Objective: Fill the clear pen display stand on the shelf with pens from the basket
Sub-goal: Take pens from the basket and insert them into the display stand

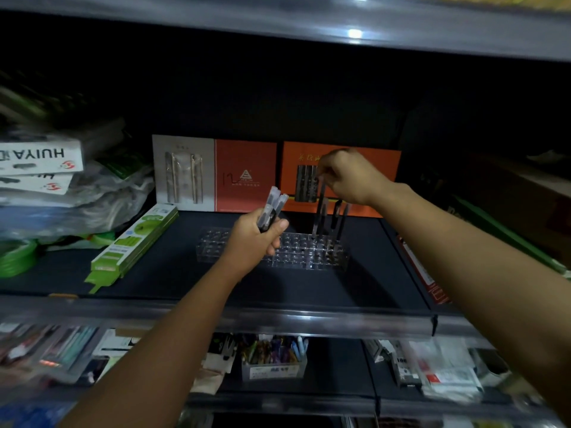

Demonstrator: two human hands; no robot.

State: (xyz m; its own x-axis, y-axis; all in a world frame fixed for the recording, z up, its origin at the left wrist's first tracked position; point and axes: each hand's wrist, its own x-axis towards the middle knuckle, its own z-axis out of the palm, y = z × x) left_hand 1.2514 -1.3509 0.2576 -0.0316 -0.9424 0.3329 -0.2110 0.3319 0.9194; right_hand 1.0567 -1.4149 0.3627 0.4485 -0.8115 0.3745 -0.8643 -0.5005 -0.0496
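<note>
Left grip (253,237): curling round a bundle of pens (273,208), hovering over the stand's middle.
Right grip (346,176): pinching one pen (321,196) upright above the stand's right end.
Stand (309,254): sitting on the shelf (309,291), three pens (335,217) standing in it.

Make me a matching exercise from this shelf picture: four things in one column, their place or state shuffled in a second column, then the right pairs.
Things
1. left hand
2. right hand
3. clear pen display stand
4. green box

Places or states
A. lies flat on the dark shelf, left of the stand
B. pinches the top of one pen over the stand's right end
C. grips a bundle of pens
D. holds a few upright pens at its right end, most holes empty

Pairs: 1-C, 2-B, 3-D, 4-A
</note>
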